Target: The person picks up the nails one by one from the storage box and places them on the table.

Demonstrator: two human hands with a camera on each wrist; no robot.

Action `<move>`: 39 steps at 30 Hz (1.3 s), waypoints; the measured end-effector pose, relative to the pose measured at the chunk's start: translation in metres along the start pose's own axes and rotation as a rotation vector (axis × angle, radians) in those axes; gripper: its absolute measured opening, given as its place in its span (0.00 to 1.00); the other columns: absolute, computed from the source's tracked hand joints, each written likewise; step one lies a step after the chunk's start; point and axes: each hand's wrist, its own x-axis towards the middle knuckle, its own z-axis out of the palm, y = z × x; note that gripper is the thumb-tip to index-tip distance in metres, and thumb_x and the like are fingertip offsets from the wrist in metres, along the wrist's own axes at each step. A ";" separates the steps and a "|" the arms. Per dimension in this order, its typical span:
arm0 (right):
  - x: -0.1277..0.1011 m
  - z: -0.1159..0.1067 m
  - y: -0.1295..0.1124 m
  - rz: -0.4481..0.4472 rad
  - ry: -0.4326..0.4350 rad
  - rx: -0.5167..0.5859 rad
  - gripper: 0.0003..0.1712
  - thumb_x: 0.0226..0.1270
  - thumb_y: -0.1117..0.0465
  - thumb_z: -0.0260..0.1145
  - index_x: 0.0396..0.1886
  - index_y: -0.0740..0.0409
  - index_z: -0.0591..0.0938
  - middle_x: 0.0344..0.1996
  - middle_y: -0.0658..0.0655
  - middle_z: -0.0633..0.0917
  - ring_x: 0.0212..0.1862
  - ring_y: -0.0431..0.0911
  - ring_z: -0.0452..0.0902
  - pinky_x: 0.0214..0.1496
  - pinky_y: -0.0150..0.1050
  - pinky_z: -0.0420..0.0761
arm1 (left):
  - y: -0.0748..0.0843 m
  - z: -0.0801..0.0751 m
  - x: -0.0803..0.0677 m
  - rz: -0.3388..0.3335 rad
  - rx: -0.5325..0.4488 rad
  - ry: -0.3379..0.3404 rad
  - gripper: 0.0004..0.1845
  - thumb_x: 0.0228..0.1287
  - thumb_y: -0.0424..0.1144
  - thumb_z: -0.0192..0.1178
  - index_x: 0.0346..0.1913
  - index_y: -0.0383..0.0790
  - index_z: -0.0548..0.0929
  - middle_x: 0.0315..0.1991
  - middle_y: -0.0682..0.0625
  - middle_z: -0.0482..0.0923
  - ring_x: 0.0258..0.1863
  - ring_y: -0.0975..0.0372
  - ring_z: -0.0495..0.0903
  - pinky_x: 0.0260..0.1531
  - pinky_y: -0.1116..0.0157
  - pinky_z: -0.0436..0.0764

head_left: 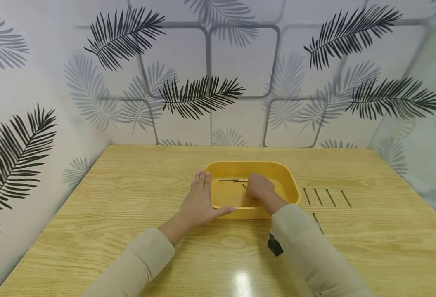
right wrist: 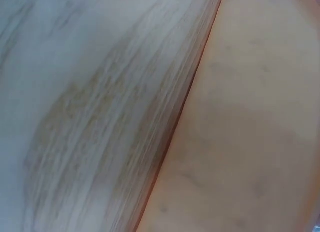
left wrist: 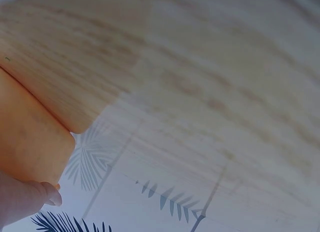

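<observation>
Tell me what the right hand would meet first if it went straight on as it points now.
Probably the nails beside the right hand in the tray, if it is low enough; otherwise the tray's far wall. Depth is unclear.

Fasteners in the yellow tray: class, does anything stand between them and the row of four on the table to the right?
Yes. The right hand is inside the yellow tray, just right of the visible fasteners, and beyond it the tray's right wall separates them from the row of four.
</observation>
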 end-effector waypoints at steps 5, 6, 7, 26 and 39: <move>0.003 0.000 0.005 0.008 -0.010 0.019 0.03 0.55 0.64 0.60 0.25 0.59 0.75 0.26 0.55 0.71 0.26 0.45 0.63 0.21 0.34 0.63 | 0.000 0.000 0.000 0.002 0.000 0.003 0.63 0.50 0.72 0.54 0.72 0.28 0.40 0.73 0.33 0.36 0.74 0.45 0.36 0.72 0.52 0.45; 0.003 0.000 0.007 0.002 -0.008 0.028 0.04 0.54 0.64 0.59 0.24 0.59 0.74 0.25 0.55 0.71 0.25 0.45 0.63 0.21 0.34 0.62 | -0.001 0.000 0.000 0.002 0.000 0.007 0.63 0.50 0.72 0.54 0.71 0.28 0.40 0.73 0.33 0.36 0.74 0.45 0.37 0.72 0.52 0.45; 0.003 -0.001 0.008 -0.005 -0.005 0.041 0.05 0.53 0.64 0.59 0.22 0.58 0.73 0.24 0.55 0.70 0.25 0.45 0.62 0.21 0.34 0.61 | -0.001 0.000 0.000 0.000 0.000 0.008 0.63 0.50 0.72 0.54 0.71 0.28 0.41 0.73 0.33 0.36 0.74 0.45 0.37 0.72 0.52 0.45; -0.004 -0.019 0.040 -0.128 -0.001 0.415 0.22 0.53 0.70 0.55 0.02 0.55 0.69 0.05 0.50 0.72 0.11 0.39 0.66 0.16 0.29 0.72 | -0.001 0.002 0.000 -0.002 0.000 0.009 0.63 0.50 0.72 0.54 0.71 0.28 0.41 0.73 0.34 0.35 0.74 0.46 0.36 0.72 0.52 0.44; -0.012 -0.027 0.047 -0.071 -0.006 0.601 0.13 0.58 0.68 0.59 0.20 0.73 0.84 0.11 0.52 0.80 0.15 0.39 0.75 0.24 0.34 0.81 | -0.001 0.002 0.001 -0.003 0.004 0.007 0.62 0.50 0.72 0.54 0.71 0.27 0.41 0.73 0.34 0.35 0.74 0.46 0.35 0.72 0.51 0.43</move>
